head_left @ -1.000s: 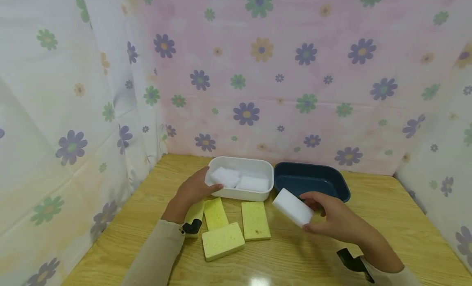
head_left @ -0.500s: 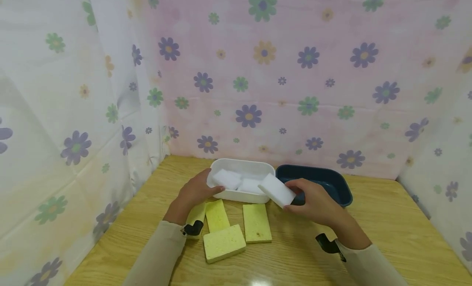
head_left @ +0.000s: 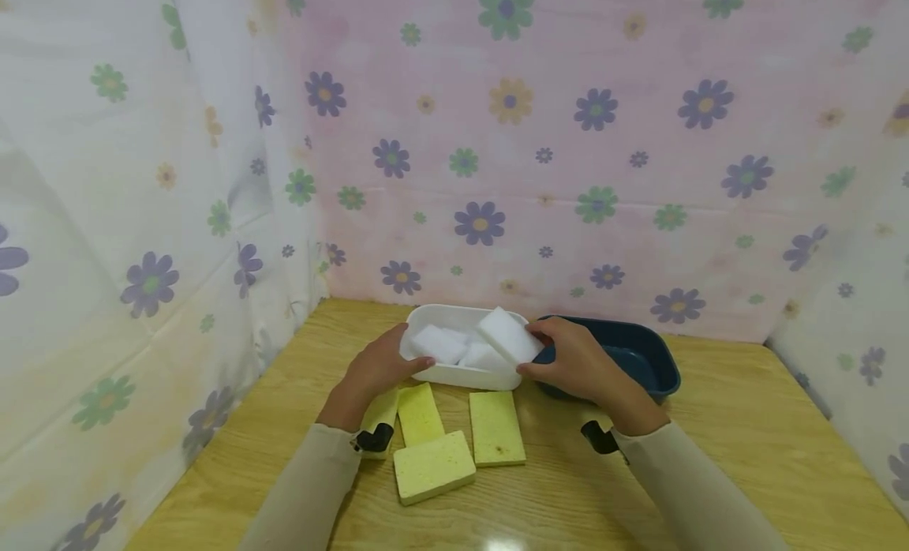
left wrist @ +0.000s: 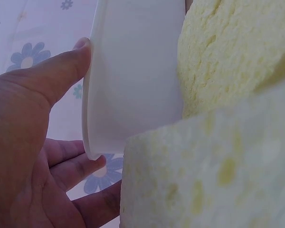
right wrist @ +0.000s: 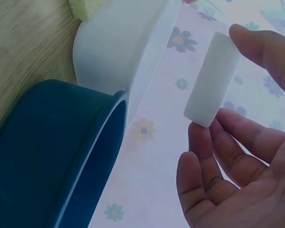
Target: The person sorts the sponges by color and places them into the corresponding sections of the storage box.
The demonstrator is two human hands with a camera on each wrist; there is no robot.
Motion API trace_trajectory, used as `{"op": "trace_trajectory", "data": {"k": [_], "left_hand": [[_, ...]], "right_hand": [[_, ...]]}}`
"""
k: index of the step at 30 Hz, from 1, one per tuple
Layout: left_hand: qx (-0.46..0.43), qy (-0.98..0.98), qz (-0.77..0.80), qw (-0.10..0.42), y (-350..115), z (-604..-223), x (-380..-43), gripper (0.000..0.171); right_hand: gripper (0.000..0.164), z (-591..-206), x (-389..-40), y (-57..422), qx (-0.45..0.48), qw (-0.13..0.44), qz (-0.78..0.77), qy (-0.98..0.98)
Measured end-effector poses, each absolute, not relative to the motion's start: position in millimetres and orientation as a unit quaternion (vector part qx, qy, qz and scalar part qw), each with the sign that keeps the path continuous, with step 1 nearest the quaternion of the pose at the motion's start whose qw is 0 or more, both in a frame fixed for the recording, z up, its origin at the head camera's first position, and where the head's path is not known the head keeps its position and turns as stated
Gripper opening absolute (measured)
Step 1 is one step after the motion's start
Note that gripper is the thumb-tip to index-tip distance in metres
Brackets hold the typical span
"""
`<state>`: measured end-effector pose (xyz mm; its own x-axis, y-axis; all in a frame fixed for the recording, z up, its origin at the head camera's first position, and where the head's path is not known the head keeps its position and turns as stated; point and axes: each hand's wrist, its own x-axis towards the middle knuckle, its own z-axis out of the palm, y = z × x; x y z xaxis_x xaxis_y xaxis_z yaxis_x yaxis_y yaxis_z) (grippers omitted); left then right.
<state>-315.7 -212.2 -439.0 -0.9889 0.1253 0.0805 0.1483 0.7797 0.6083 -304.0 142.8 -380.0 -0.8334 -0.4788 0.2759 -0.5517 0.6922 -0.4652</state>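
My right hand (head_left: 578, 365) pinches a white sponge block (head_left: 510, 335) between thumb and fingertips, tilted over the right end of a white plastic tub (head_left: 458, 375). In the right wrist view the block (right wrist: 213, 80) shows edge-on, the thumb at one end and fingers at the other. At the tub's left end my left hand (head_left: 379, 369) holds the rim, its thumb at the near side. The left wrist view shows the thumb and fingertips against the tub's rim (left wrist: 87, 109). Inside the tub lie other white sponges (head_left: 440, 344).
A dark blue tub (head_left: 649, 365) stands right beside the white one, partly behind my right hand. Several yellow sponges lie in front on the wooden table (head_left: 568, 504), the nearest a thick block (head_left: 433, 466). A flowered cloth (head_left: 533, 188) hangs behind and at both sides.
My right hand has carried the white sponge leftward and away from me, from in front of the blue tub to over the white tub. My left hand stays at the rim.
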Motion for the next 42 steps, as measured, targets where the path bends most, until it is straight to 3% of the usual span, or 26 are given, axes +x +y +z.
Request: {"op": "trace_trajectory", "data": {"k": [21, 32, 42], "left_hand": [[-0.067, -0.942, -0.33, 0.012, -213, -438, -314, 0.092], [-0.08, -0.938, -0.336, 0.021, -216, -438, -313, 0.085], [-0.102, -0.931, -0.35, 0.024, -212, -438, -317, 0.079]], "right_hand": [[0.058, -385, -339, 86, 0.293, 0.024, 0.265, -0.918], [0.055, -397, -347, 58, 0.3, 0.036, 0.258, -0.917], [0.064, -405, -351, 43, 0.284, 0.053, 0.238, -0.928]]}}
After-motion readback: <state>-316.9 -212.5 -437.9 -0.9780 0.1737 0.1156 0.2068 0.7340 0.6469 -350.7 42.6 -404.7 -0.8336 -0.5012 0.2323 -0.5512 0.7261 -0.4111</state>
